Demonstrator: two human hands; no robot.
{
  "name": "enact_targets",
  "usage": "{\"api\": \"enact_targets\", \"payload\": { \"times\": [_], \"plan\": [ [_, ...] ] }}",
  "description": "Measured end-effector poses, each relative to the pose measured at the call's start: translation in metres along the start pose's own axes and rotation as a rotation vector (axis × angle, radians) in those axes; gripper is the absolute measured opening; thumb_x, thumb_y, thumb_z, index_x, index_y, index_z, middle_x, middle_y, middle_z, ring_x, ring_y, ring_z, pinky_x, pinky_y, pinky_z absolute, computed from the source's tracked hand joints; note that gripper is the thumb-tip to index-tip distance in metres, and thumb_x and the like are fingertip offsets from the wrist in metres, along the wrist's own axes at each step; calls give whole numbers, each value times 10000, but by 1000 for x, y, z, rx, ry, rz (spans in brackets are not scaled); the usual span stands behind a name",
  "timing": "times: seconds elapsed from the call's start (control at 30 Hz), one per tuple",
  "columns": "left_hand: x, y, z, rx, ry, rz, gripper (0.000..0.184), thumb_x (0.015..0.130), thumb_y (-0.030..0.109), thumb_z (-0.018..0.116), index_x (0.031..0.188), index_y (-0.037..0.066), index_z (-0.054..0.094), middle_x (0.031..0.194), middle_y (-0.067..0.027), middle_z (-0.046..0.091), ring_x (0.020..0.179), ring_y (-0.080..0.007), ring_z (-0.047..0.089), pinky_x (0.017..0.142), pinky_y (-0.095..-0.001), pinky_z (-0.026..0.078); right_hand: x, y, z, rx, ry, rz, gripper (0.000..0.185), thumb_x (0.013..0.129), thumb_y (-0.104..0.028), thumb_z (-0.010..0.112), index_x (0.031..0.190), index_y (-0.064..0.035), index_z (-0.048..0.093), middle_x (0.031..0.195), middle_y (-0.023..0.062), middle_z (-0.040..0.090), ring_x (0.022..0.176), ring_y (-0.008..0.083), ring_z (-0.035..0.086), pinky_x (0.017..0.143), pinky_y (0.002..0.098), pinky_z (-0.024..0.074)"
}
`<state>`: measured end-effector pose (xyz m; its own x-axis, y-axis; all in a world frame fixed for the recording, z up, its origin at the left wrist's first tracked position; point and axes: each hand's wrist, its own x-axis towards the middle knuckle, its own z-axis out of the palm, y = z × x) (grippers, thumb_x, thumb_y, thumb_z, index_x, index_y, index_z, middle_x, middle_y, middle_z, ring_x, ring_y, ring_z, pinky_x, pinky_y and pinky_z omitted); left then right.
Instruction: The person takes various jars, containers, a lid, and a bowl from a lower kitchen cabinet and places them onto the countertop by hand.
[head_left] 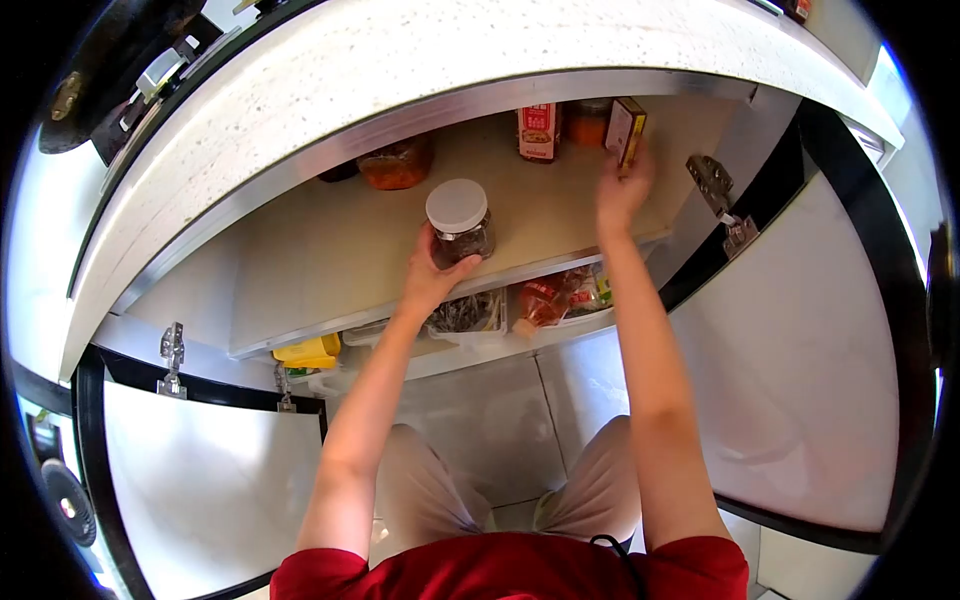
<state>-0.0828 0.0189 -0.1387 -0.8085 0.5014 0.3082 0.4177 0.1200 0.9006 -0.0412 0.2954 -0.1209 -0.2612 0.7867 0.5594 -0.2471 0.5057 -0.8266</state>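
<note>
My left hand (436, 268) is wrapped round a clear jar (465, 238) with a white lid and dark contents, at the front of the cabinet shelf (330, 265). Farther right, my right hand (625, 190) grips a small yellow and dark box (625, 132) by its lower end. Close behind that box is a jar with orange contents (587, 124). A red and pink package (539, 133) stands to its left. Another jar with orange-red contents (397, 165) is at the back left, partly under the counter edge.
Cabinet doors stand open at left (210, 480) and right (800, 350), with metal hinges (712, 185). The speckled countertop (400, 50) overhangs the shelf. Below, a lower level holds a clear container (470, 315), a reddish bottle (543, 300) and a yellow item (308, 351).
</note>
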Motion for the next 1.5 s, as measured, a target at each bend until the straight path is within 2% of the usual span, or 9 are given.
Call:
{"api": "enact_targets", "payload": {
  "times": [0.07,0.13,0.5,0.6,0.67,0.87,1.1,1.27,1.5],
  "plan": [
    [-1,12,0,32,6,-19,792,672,221,785,1280,-31,345,1179,-173,528,1126,-260,495,962,-363,388,16,-5,-3,-376,135,-148,526,813,-96,579,1281,36,378,1253,234,449,1158,388,413,939,406,383],
    [-3,20,-1,110,21,-115,794,661,222,792,1274,-32,357,1169,-174,539,1109,-259,512,956,-361,395,23,1,2,-439,106,-138,551,804,-106,594,1283,38,362,1245,236,441,1153,394,408,935,417,385],
    [0,4,-2,94,25,-39,804,637,237,803,1268,-18,376,1180,-181,539,1104,-258,520,938,-363,413,32,3,20,-770,169,-7,503,740,-126,662,1168,20,441,1127,202,486,1056,360,480,851,436,432],
    [0,5,-7,119,13,-49,825,629,242,808,1277,-17,368,1181,-175,534,1111,-263,511,943,-365,406,26,21,19,-565,162,46,439,767,-113,648,1151,2,468,1089,186,537,1004,334,536,831,412,444],
    [2,3,-6,124,-3,-42,838,626,244,810,1283,-17,360,1186,-172,527,1120,-264,502,947,-366,402,8,28,4,-137,147,-82,371,806,-107,630,1136,-14,486,1037,153,584,937,265,590,812,362,459],
    [-2,15,-7,-64,-101,-65,914,624,233,817,1325,-5,282,1285,-131,427,1199,-226,410,1010,-354,322,-72,-28,-5,379,-345,201,329,826,-79,629,1110,-1,480,1007,89,590,915,149,575,798,273,467],
    [11,32,-7,-218,-179,-5,923,622,228,819,1335,20,271,1294,-117,410,1232,-219,362,1045,-347,260,-84,-52,6,492,-581,289,317,830,-26,610,1117,-30,477,1024,57,587,959,122,548,836,247,435],
    [18,32,-12,-229,-295,-96,920,626,205,811,1343,36,260,1302,-102,401,1239,-217,353,1048,-354,256,-79,-48,8,559,-712,385,357,839,-117,630,1147,-31,471,1061,76,580,978,134,541,864,267,421],
    [19,41,-5,-437,-358,-131,916,657,139,789,1364,71,212,1306,-89,390,1215,-216,388,1002,-344,337,-73,-39,21,691,-813,462,336,873,-165,590,1172,-49,492,1068,60,581,993,123,524,882,261,400]
  ]
}}
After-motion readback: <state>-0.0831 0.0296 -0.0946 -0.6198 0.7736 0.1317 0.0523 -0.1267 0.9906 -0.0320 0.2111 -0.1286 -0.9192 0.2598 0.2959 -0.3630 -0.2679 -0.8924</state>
